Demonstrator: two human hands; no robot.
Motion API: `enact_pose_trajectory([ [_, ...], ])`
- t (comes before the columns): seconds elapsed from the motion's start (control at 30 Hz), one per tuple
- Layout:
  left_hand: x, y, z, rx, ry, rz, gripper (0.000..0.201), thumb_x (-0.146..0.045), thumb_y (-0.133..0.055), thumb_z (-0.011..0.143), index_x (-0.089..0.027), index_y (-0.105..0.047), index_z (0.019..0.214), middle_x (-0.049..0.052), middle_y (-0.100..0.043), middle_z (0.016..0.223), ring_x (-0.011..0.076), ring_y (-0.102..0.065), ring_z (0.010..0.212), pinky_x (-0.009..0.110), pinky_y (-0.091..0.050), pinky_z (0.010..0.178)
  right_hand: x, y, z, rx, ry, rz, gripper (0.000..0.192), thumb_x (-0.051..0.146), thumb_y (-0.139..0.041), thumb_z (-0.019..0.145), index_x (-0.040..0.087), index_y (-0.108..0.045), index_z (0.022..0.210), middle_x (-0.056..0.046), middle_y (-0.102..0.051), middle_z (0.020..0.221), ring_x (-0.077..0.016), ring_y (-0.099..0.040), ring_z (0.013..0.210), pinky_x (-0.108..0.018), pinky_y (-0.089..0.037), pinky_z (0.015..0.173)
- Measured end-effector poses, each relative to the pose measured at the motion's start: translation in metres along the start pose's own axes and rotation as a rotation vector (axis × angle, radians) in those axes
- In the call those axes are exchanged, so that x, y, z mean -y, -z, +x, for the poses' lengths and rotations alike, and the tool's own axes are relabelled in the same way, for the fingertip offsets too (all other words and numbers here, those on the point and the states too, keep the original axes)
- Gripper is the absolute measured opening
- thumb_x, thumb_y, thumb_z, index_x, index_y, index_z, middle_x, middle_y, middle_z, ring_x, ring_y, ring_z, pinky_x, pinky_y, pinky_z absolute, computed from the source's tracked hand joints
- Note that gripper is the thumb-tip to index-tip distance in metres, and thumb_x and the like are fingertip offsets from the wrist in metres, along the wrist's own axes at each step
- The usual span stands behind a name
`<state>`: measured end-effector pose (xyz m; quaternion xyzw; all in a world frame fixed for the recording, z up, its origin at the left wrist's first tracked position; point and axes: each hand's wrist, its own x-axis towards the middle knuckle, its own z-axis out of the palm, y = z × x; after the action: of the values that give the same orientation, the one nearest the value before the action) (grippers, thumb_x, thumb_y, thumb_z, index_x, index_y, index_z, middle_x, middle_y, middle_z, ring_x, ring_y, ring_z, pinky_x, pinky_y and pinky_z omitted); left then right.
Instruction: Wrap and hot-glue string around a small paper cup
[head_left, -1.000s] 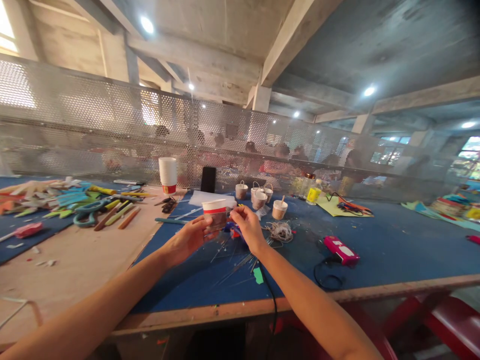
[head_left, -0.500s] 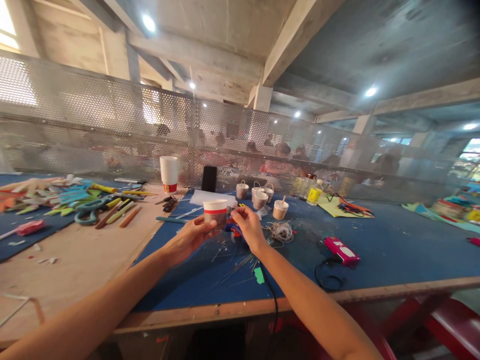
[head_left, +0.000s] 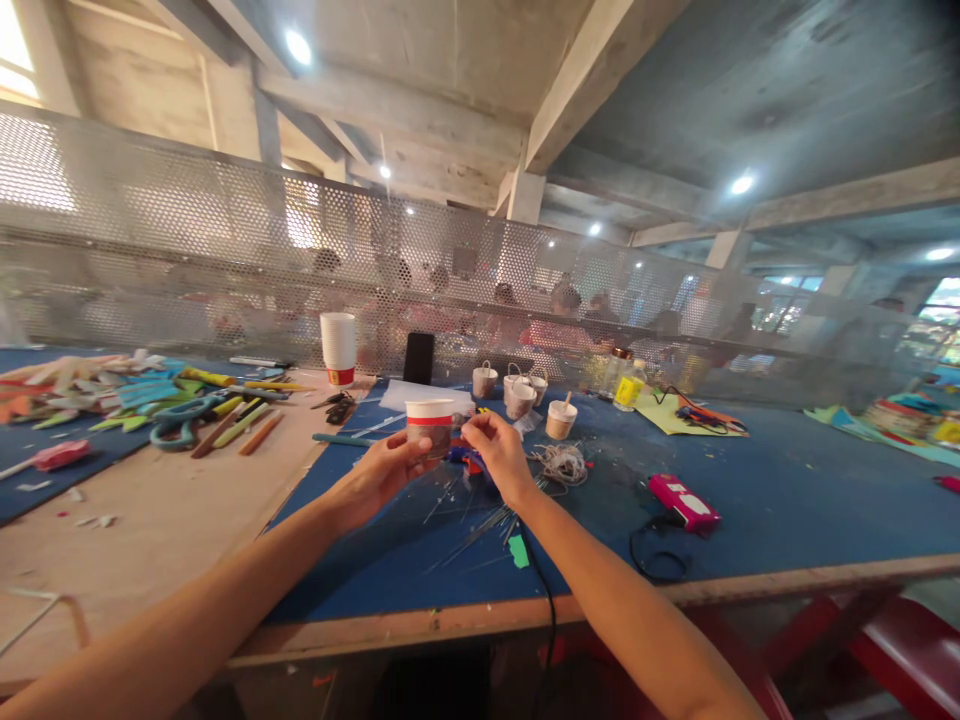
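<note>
Fingers of left hand clamping round cup, upright, mouth up, above blue mat; right hand pinching together at its right side, what they are gripping too small to tell. Bare mat lying open toward the near table edge. Twine and pink tool sitting right. Mesh fence blurring people behind

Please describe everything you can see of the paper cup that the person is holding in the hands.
The paper cup is small, with a white rim, a red band under it and a darker, brownish lower part that looks wrapped or coated. It stands upright, mouth up, held above the blue table. The left hand grips its lower body from the left; the right hand pinches at its right side. Its inside is not visible.
</note>
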<state>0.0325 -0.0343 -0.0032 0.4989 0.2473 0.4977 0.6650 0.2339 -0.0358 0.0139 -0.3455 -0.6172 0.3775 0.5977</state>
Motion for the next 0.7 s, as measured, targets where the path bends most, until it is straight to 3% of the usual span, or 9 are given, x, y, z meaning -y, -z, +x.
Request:
enact_pose_trajectory([
  [0.7,-0.0057,-0.0087,-0.0055,0.039,0.008,0.005,0.034,-0.026,-0.073,0.086,-0.016,-0.075,0.119,0.013,-0.075,0.123,0.0257,-0.069,0.112,0.033,-0.051,0.096,0.0002,-0.0008,0.0015,0.015,-0.101,0.093,0.029,0.046,-0.075,0.076,0.021,-0.061,0.081,0.002,-0.064,0.075,-0.0187,-0.069,0.064,-0.030,-0.055,0.065],
])
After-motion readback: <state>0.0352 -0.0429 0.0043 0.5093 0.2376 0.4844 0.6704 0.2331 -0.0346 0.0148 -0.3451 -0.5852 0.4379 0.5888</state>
